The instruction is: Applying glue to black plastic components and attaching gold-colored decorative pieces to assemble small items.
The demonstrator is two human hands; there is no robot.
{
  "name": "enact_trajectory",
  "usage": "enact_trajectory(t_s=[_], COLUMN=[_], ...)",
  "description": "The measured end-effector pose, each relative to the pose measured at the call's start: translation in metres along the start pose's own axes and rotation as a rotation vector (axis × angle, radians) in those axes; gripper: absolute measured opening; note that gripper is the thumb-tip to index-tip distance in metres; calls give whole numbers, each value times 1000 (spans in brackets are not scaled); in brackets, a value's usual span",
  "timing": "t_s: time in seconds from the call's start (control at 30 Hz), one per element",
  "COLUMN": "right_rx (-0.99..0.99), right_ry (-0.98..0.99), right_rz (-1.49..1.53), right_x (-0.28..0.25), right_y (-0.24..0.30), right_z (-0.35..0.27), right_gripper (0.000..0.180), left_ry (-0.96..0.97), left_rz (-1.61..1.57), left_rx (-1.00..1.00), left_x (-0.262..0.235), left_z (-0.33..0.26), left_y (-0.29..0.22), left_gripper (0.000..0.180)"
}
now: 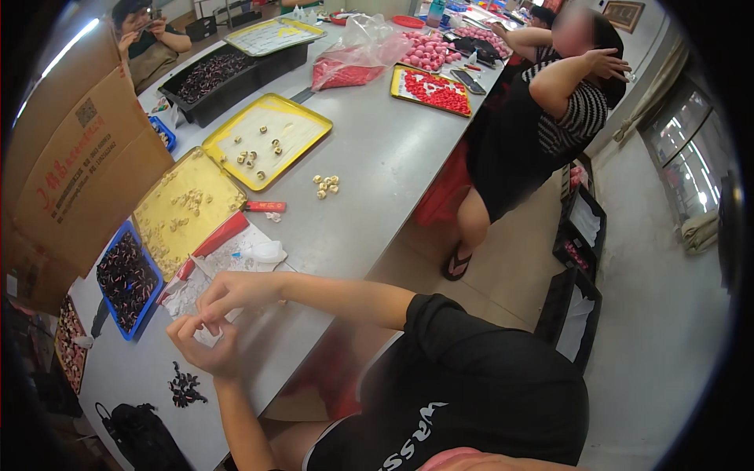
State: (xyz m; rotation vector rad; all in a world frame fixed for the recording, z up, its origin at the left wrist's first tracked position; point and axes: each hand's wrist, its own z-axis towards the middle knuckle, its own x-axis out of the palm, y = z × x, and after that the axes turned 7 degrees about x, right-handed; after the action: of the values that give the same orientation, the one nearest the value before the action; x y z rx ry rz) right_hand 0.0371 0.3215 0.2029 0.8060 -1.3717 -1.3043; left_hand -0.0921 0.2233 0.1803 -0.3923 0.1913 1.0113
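My left hand (pixel 206 345) and my right hand (pixel 239 294) meet over the near table edge, fingertips pinched together. What they hold, if anything, is too small or hidden to make out. Just beyond them, crumpled white tissue (pixel 184 297) lies beside a red strip (pixel 220 235), with a white squeeze bottle (pixel 265 251) on its side. Left of my hands is a blue tray (pixel 161 276) of black and pink pieces. A yellow tray (pixel 161 208) with small pale-yellow pieces lies behind. Near my left forearm is a small heap of black pieces (pixel 185 386).
Another yellow tray (pixel 302 118) carries several cream-and-dark pieces; a cluster of similar pieces (pixel 326 186) sits nearby. A cardboard box (pixel 86 165) stands at left. A co-worker (pixel 542 118) is beyond on the right, another person (pixel 149 47) at far left. Black crates (pixel 569 314) line the wall.
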Motion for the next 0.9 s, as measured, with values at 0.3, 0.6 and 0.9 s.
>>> enact_trajectory(t_s=[0.3,0.6,0.9], right_rx=[-92,-6,-59], right_ry=[19,-14,-17], right_rz=[-6,-13,-9], right_x=[-3,-1,2], right_y=[-8,2,-3], right_z=[5,-4,2], right_gripper=[29,31,26], left_ry=[0,-7,-2], left_rz=[9,5,-11], left_rx=[-47,-1,-18], left_x=[0,4,-1], left_z=[3,2,-2], left_y=[-4,-4,0], left_gripper=[32,31,29])
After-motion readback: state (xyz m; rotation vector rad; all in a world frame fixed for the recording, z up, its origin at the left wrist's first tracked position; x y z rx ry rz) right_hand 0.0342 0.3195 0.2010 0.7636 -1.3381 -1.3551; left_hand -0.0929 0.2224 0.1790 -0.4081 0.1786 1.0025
